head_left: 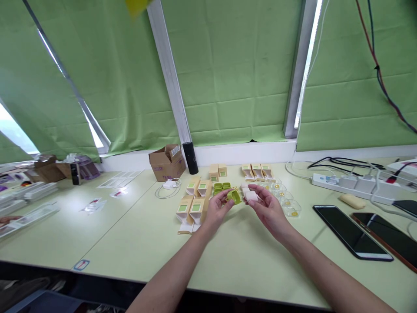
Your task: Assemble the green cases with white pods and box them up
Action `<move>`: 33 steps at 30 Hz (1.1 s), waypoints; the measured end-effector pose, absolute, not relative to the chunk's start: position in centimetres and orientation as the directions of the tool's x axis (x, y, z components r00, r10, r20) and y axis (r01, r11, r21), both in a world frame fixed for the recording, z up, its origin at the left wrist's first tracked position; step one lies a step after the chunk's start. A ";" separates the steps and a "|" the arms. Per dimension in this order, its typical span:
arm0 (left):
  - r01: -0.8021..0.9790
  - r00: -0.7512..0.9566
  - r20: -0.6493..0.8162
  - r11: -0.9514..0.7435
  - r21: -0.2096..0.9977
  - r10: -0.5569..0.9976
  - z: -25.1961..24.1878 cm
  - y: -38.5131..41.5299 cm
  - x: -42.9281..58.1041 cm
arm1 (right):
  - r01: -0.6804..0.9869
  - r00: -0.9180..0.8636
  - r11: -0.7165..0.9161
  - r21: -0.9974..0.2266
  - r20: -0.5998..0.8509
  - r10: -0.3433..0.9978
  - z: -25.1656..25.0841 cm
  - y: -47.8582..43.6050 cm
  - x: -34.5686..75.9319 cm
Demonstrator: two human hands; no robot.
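"Green holder [233, 198]: one, raised over a pale table [130, 243] in a person's left hand [216, 210], near the right hand [270, 210]."

"How are the hands closed?"

"The left thumb and fingers are closed on the holder's edges, its hollow in view. The right hand pinches one white block [251, 196] between thumb and fingers; a second pale lump shows just behind, and whether it too is gripped, I cannot tell."

"And the cartons?"

"Nine small cartons [184, 208]: four just left of the left hand, two behind those, three in a row farther right. More green holders [217, 186] sit behind the left hand, partly covered, their number uncertain. Several clear cases [291, 209] overlap beside the right hand."

"Elsewhere?"

"One brown cardboard box [167, 165], one black cylinder [190, 158], one white charger [169, 184] with its cable and two clear bags [94, 206], toward the left. At right, one power strip [353, 185] and two phones [352, 232] side by side. At far left, one co-worker's hand [5, 220], partly seen, at a white tray [35, 217]."
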State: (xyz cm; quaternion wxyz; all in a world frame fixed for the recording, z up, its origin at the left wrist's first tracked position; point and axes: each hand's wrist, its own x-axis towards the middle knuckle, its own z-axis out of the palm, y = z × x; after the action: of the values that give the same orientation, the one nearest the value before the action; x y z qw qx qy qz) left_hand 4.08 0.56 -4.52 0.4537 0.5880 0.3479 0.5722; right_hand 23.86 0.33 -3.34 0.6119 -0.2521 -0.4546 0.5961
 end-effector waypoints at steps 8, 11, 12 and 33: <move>-0.062 0.100 0.362 -0.357 0.932 0.927 -4.7 0.7 4.0 | -0.479 -0.105 0.149 -0.865 0.225 0.969 -3.3 0.6 23.8; -0.049 0.103 0.374 -0.371 0.927 0.922 -4.7 0.8 4.0 | -0.444 -0.112 0.156 -0.882 0.228 0.967 -3.3 0.6 23.8; -0.041 0.102 0.380 -0.378 0.925 0.919 -4.7 0.8 4.1 | -0.427 -0.117 0.161 -0.890 0.231 0.966 -3.3 0.6 23.8; 0.228 0.088 0.412 -0.421 0.878 0.907 -4.1 0.1 4.7 | -0.199 -0.169 0.205 -0.958 0.240 0.956 -3.5 0.5 23.6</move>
State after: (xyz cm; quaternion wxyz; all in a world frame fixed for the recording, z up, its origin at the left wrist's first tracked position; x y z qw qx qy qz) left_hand 4.66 0.14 -4.15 0.3253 0.6618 0.4288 0.5219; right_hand 23.59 0.46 -3.52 0.5459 -0.3428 -0.5519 0.5290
